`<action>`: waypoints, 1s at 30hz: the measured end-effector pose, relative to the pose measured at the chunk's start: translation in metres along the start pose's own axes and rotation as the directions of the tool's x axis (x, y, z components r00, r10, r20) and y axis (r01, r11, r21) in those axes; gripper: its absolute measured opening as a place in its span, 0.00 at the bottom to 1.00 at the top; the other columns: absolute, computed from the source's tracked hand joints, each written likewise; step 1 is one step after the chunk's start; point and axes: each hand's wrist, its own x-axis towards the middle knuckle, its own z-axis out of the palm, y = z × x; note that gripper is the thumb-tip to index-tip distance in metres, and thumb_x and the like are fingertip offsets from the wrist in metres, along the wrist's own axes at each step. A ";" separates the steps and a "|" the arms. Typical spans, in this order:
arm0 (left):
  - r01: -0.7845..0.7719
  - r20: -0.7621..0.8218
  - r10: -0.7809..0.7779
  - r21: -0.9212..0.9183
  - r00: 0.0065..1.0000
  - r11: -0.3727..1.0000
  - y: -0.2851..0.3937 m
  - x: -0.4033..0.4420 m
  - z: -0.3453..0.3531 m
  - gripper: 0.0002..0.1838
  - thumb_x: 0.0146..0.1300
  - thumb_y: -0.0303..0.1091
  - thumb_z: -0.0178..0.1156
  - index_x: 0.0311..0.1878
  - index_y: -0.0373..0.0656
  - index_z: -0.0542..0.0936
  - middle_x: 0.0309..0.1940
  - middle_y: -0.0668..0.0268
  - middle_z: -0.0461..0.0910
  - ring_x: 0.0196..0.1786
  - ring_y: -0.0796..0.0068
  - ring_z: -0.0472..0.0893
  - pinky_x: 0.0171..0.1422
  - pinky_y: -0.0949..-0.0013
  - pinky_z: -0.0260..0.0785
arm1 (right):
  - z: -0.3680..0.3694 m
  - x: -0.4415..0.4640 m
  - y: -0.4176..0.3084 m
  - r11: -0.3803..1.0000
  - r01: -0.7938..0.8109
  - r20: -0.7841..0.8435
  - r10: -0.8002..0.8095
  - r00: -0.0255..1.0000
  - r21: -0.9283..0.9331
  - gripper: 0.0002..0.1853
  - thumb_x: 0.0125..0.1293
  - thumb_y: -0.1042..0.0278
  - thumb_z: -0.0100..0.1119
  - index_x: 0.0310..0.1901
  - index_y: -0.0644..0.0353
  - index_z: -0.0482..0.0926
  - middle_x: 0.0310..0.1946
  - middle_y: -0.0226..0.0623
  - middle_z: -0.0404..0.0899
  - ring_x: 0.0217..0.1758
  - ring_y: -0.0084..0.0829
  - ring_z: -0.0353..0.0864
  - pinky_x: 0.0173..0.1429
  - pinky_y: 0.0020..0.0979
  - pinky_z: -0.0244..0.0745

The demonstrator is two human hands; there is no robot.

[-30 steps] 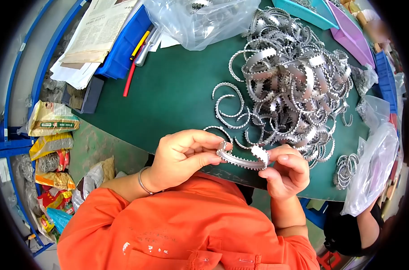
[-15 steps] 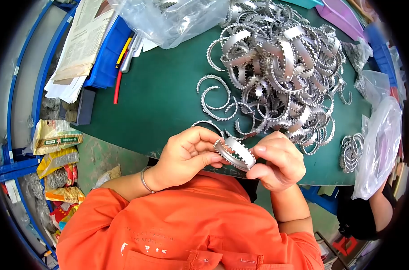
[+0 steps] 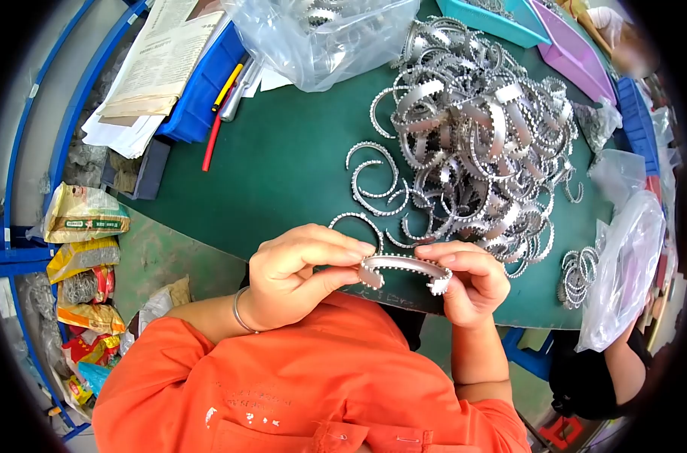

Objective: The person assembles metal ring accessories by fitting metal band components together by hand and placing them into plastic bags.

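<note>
Between both hands, just over the table's near edge, is a C-shaped metal ring [image 3: 405, 263] with small teeth along its rims. Its curved band faces away from me, and its open side is toward my body. My left hand [image 3: 302, 270] pinches the ring's left end between thumb and fingers. At the other end, my right hand [image 3: 473, 281] grips it with thumb and forefinger. Just beyond my hands, several loose toothed rings [image 3: 373, 177] lie on the green table [image 3: 283, 166]. Behind them rises a large tangled pile of similar rings [image 3: 483, 143].
A small cluster of rings [image 3: 579, 278] lies right, beside a clear plastic bag [image 3: 626, 257]. Another plastic bag [image 3: 321, 45] sits at the back. Left are a blue bin [image 3: 200, 90] with papers, and pens [image 3: 221, 124]. Teal [image 3: 502, 23] and purple [image 3: 574, 57] trays stand back right. People are partly visible rightward.
The ring has turned in my fingers from a slanted position to a roughly level one, its opening now toward me. My left hand has shifted slightly left. The camera view has shifted a little.
</note>
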 end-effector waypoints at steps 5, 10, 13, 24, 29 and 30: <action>-0.005 -0.077 -0.002 -0.096 0.997 0.995 0.000 0.000 0.007 0.14 0.45 0.14 0.66 0.38 0.33 0.80 0.39 0.56 0.79 0.38 0.68 0.81 0.40 0.72 0.75 | 0.003 0.000 0.003 0.989 -0.041 0.036 0.046 0.998 -0.139 0.08 0.56 0.82 0.58 0.38 0.68 0.74 0.35 0.48 0.81 0.38 0.39 0.83 0.42 0.31 0.78; 0.066 0.275 -0.039 -0.090 0.961 0.994 -0.001 0.011 0.012 0.10 0.51 0.22 0.66 0.38 0.36 0.80 0.37 0.61 0.79 0.36 0.69 0.79 0.39 0.72 0.72 | 0.008 0.001 0.006 0.938 0.109 0.251 -0.025 0.968 -0.329 0.14 0.48 0.85 0.62 0.39 0.68 0.76 0.31 0.43 0.80 0.32 0.40 0.81 0.36 0.32 0.77; -0.055 0.318 0.021 0.098 0.948 0.994 0.010 0.020 0.003 0.16 0.45 0.34 0.71 0.36 0.37 0.81 0.33 0.62 0.77 0.35 0.67 0.78 0.38 0.70 0.72 | 0.014 0.002 -0.002 0.889 0.023 0.134 0.043 0.990 -0.457 0.16 0.49 0.85 0.62 0.43 0.68 0.76 0.30 0.43 0.80 0.30 0.39 0.81 0.34 0.30 0.77; -0.296 0.063 0.446 0.828 0.893 0.476 -0.004 0.197 -0.066 0.12 0.57 0.24 0.57 0.45 0.30 0.73 0.44 0.47 0.72 0.48 0.48 0.73 0.52 0.61 0.67 | 0.016 0.000 0.003 0.888 0.087 0.053 -0.071 0.996 -0.452 0.11 0.49 0.87 0.59 0.36 0.69 0.78 0.25 0.41 0.79 0.24 0.31 0.79 0.29 0.26 0.75; -0.336 0.142 0.574 0.909 0.806 0.246 -0.009 0.199 -0.067 0.16 0.56 0.25 0.58 0.49 0.32 0.73 0.48 0.50 0.72 0.49 0.52 0.74 0.53 0.62 0.68 | 0.013 -0.001 0.001 0.871 0.068 0.040 -0.056 0.998 -0.487 0.11 0.47 0.88 0.59 0.35 0.69 0.78 0.26 0.42 0.78 0.26 0.34 0.79 0.31 0.27 0.76; -0.370 0.179 0.468 0.858 0.865 0.357 0.005 0.182 -0.054 0.10 0.53 0.25 0.60 0.40 0.35 0.76 0.39 0.55 0.75 0.40 0.58 0.76 0.43 0.65 0.70 | 0.012 0.000 0.002 0.870 0.087 0.047 -0.074 0.996 -0.485 0.11 0.47 0.88 0.59 0.35 0.69 0.78 0.26 0.42 0.78 0.26 0.34 0.79 0.31 0.27 0.76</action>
